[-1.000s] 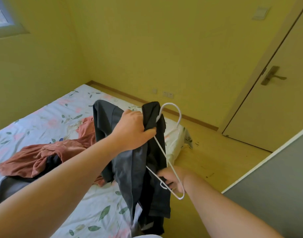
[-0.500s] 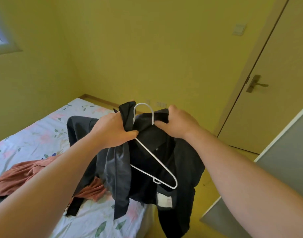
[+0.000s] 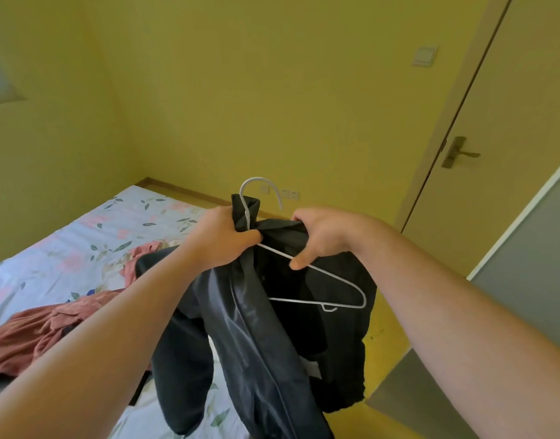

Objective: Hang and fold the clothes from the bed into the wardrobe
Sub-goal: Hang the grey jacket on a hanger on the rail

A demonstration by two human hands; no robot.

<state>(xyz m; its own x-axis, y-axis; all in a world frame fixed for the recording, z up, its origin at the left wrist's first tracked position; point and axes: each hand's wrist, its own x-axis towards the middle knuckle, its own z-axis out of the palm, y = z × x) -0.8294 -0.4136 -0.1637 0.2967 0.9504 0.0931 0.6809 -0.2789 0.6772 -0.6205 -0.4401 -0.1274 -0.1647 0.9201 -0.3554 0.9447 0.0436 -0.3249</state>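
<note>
Right hand [image 3: 323, 236] now on one hanger [image 3: 332, 276]; left hand [image 3: 221, 239], one jacket [image 3: 256, 327].

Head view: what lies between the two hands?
The head view shows the bunched collar of the black jacket and the wire of the white hanger between the left hand and right hand, which both grip the jacket.

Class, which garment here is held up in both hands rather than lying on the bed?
The black jacket, gripped near its collar by the left hand and right hand, with the white hanger in it. The rust-red garment lies crumpled on the bed.
</note>
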